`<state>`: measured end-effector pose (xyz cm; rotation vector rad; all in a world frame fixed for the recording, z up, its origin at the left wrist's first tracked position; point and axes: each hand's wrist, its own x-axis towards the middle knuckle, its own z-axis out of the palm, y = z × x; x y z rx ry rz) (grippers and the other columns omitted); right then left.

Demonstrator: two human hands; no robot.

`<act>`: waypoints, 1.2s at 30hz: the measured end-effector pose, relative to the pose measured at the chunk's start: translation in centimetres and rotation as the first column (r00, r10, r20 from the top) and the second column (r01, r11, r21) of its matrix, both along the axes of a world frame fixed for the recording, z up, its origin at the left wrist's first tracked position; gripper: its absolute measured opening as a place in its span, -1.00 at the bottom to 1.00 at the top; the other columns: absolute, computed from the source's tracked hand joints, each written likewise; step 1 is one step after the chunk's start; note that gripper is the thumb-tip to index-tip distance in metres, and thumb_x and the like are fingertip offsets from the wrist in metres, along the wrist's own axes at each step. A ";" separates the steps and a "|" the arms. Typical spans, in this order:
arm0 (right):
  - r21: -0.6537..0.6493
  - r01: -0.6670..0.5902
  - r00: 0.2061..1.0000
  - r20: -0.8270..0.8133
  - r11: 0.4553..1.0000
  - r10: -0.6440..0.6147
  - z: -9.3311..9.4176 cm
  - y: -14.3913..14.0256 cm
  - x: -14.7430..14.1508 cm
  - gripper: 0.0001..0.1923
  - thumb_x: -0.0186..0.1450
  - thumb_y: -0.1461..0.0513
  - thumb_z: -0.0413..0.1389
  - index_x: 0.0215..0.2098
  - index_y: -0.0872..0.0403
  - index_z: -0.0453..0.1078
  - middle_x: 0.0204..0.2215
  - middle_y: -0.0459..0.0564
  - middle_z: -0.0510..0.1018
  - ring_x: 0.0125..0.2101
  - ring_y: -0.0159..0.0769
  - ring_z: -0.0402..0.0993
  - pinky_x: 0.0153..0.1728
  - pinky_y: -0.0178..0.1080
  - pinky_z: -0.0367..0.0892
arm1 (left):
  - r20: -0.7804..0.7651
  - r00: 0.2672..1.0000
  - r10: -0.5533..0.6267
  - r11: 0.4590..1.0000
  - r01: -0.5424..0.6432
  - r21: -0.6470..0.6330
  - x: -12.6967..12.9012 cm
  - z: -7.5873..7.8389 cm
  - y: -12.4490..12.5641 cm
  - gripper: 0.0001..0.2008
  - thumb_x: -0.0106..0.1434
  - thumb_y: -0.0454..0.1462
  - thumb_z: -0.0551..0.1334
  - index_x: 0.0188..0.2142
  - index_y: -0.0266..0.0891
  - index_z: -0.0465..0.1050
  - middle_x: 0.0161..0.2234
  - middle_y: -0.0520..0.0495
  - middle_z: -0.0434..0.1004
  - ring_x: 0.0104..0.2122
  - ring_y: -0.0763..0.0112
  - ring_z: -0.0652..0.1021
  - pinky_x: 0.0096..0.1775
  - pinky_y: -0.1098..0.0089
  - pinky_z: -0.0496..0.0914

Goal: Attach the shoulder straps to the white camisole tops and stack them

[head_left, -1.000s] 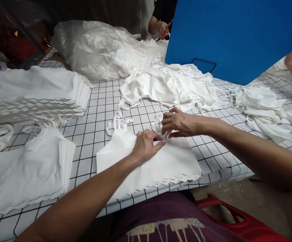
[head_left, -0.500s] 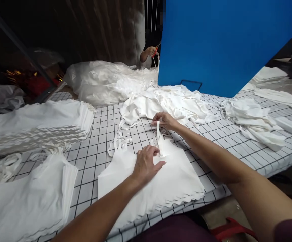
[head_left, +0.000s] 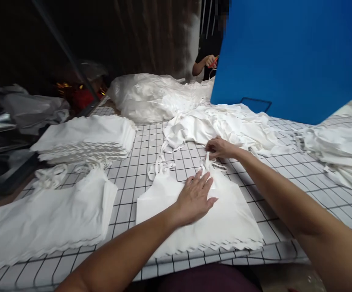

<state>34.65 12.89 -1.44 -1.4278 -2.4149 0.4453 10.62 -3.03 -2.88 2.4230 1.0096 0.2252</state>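
A stack of white strappy tops [head_left: 224, 215] lies in front of me, its wavy hems towards the table's near edge. My left hand [head_left: 196, 198] rests flat on the uppermost top, fingers stretched out and a little apart. At the far right corner of the stack, my right hand [head_left: 220, 147] has its fingers curled together at the upper end of a thin white shoulder strap [head_left: 207, 162]. Its fingertips are partly hidden, but the strap appears pinched there. More looped straps [head_left: 161, 166] stick up at the stack's left shoulder.
Two piles of white tops, a near one [head_left: 63, 211] and a farther one [head_left: 84, 134], lie left. Loose white garments [head_left: 224, 123] heap behind my hands, beside a plastic bag [head_left: 151, 97] and a blue board [head_left: 285, 61]. A co-worker's hand [head_left: 211, 61] holds orange-handled scissors.
My left hand has flattened onto the top, its fingers extending. My right hand's fingers have curled in around the strap's end. The view has swung left, so everything appears farther right.
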 end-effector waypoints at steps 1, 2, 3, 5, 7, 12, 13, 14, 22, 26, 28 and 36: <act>-0.037 -0.053 0.998 0.025 0.998 0.054 0.6 -0.2 0.9 -0.43 -0.03 -0.13 0.36 -0.21 0.08 0.53 -0.32 0.06 0.57 -0.17 -0.09 0.41 -0.18 -0.14 0.35 | -0.001 1.000 -0.003 1.000 0.003 -0.008 0.0 0.0 0.0 -0.35 0.40 0.04 -0.06 0.40 -0.11 0.01 0.44 -0.12 -0.14 0.43 0.12 -0.18 0.37 -0.09 -0.09; -0.052 -0.071 0.997 0.039 0.996 0.073 1.2 -0.7 1.6 -0.39 -0.02 -0.14 0.34 -0.15 0.07 0.53 -0.24 0.09 0.57 -0.17 -0.08 0.44 -0.19 -0.12 0.38 | 0.001 1.000 -0.005 1.000 0.005 -0.014 0.0 -0.1 0.1 -0.34 0.40 0.05 -0.06 0.40 -0.11 0.01 0.44 -0.12 -0.15 0.43 0.12 -0.19 0.37 -0.09 -0.10; -0.023 -0.056 0.998 0.037 0.998 0.057 1.8 -1.5 2.1 -0.37 0.00 -0.16 0.32 -0.12 0.08 0.52 -0.20 0.12 0.56 -0.17 -0.06 0.46 -0.19 -0.09 0.40 | 0.005 1.000 -0.004 1.000 0.004 -0.019 0.0 -0.1 0.2 -0.34 0.40 0.06 -0.06 0.40 -0.11 0.00 0.44 -0.13 -0.16 0.43 0.12 -0.20 0.37 -0.10 -0.10; 0.132 0.039 0.998 -0.047 0.990 -0.033 2.5 -4.3 1.9 -0.42 0.13 -0.16 0.23 -0.10 0.09 0.49 -0.16 0.19 0.54 -0.15 0.01 0.48 -0.16 0.01 0.42 | 0.023 1.000 0.000 1.000 0.000 -0.027 -0.1 -0.3 0.3 -0.33 0.38 0.08 -0.03 0.40 -0.04 -0.01 0.44 -0.11 -0.15 0.43 0.12 -0.19 0.37 -0.10 -0.11; 0.217 0.168 0.970 -0.210 0.962 -0.122 2.5 -8.3 0.2 -0.55 0.30 -0.09 0.10 -0.05 0.05 0.43 -0.16 0.18 0.54 -0.18 -0.02 0.52 -0.23 -0.02 0.45 | 0.059 0.998 -0.007 1.000 0.008 -0.028 -0.3 -0.4 0.6 -0.34 0.37 0.08 0.00 0.40 0.02 -0.01 0.44 -0.08 -0.13 0.43 0.11 -0.17 0.37 -0.09 -0.11; -0.020 0.023 0.923 -0.384 1.000 -0.029 -0.3 -16.4 -4.8 -0.81 0.37 0.05 0.03 -0.11 -0.12 0.35 -0.30 0.00 0.57 -0.34 -0.07 0.53 -0.35 -0.04 0.48 | 0.080 0.996 -0.047 0.998 0.050 -0.041 -0.8 0.8 1.1 -0.50 0.41 -0.04 -0.02 0.25 -0.11 0.31 0.41 -0.10 0.01 0.42 0.03 -0.04 0.37 -0.05 -0.02; -0.044 0.012 0.914 -0.405 0.999 -0.029 -0.8 -16.9 -5.1 -0.84 0.37 0.05 0.03 -0.14 -0.13 0.34 -0.31 -0.01 0.56 -0.34 -0.06 0.52 -0.32 -0.02 0.48 | 0.074 0.996 -0.043 0.998 0.046 -0.040 -0.9 1.3 1.2 -0.53 0.41 -0.09 -0.01 0.21 -0.15 0.36 0.39 -0.14 0.06 0.40 0.04 0.02 0.35 -0.01 0.04; -0.063 0.012 0.908 -0.418 0.998 -0.037 -1.1 -17.0 -5.2 -0.84 0.37 0.04 0.03 -0.16 -0.12 0.34 -0.34 -0.01 0.55 -0.36 -0.07 0.50 -0.32 0.00 0.46 | 0.071 0.997 -0.037 0.999 0.039 -0.030 -1.2 2.0 1.2 -0.56 0.41 -0.13 0.00 0.18 -0.18 0.40 0.37 -0.18 0.11 0.38 0.06 0.10 0.33 0.03 0.11; -0.282 0.041 0.943 -0.306 0.959 -0.130 0.6 -14.8 -4.4 -0.63 0.37 -0.09 -0.01 -0.31 0.02 0.35 -0.48 -0.05 0.43 -0.47 -0.23 0.36 -0.41 -0.17 0.31 | 0.041 0.994 0.098 0.991 -0.101 0.092 -7.9 3.8 1.7 -0.54 0.46 -0.14 -0.03 0.22 -0.29 0.33 0.29 -0.22 0.28 0.31 0.19 0.25 0.31 0.17 0.13; -0.206 0.061 0.963 -0.244 0.977 -0.111 3.2 -12.5 -8.0 -0.58 0.35 -0.09 -0.01 -0.39 0.05 0.37 -0.50 -0.03 0.47 -0.45 -0.23 0.41 -0.39 -0.20 0.29 | 0.050 0.980 0.191 0.972 -0.196 0.131 -10.2 1.0 2.6 -0.44 0.48 -0.05 -0.10 0.33 -0.28 0.17 0.38 -0.19 0.12 0.40 0.18 0.03 0.37 0.15 -0.03; -0.168 0.059 0.968 -0.233 0.984 -0.098 4.1 -10.6 -11.2 -0.60 0.35 -0.07 -0.01 -0.34 0.07 0.42 -0.46 -0.03 0.51 -0.41 -0.24 0.42 -0.36 -0.23 0.28 | 0.068 0.984 0.164 0.972 -0.174 0.161 -10.4 0.1 3.0 -0.41 0.47 0.00 -0.13 0.31 -0.26 0.21 0.37 -0.20 0.14 0.40 0.14 0.03 0.38 0.12 -0.04; -0.195 0.325 0.933 -0.095 0.925 -0.348 2.4 -0.1 -22.8 -0.66 0.32 0.04 0.13 -0.28 0.18 0.48 -0.28 0.17 0.60 -0.15 -0.09 0.49 -0.19 -0.23 0.30 | 0.112 0.988 0.109 0.951 -0.136 0.276 -10.1 -0.2 3.2 -0.41 0.45 0.03 -0.12 0.16 -0.30 0.40 0.23 -0.32 0.34 0.33 0.00 0.21 0.33 0.04 0.08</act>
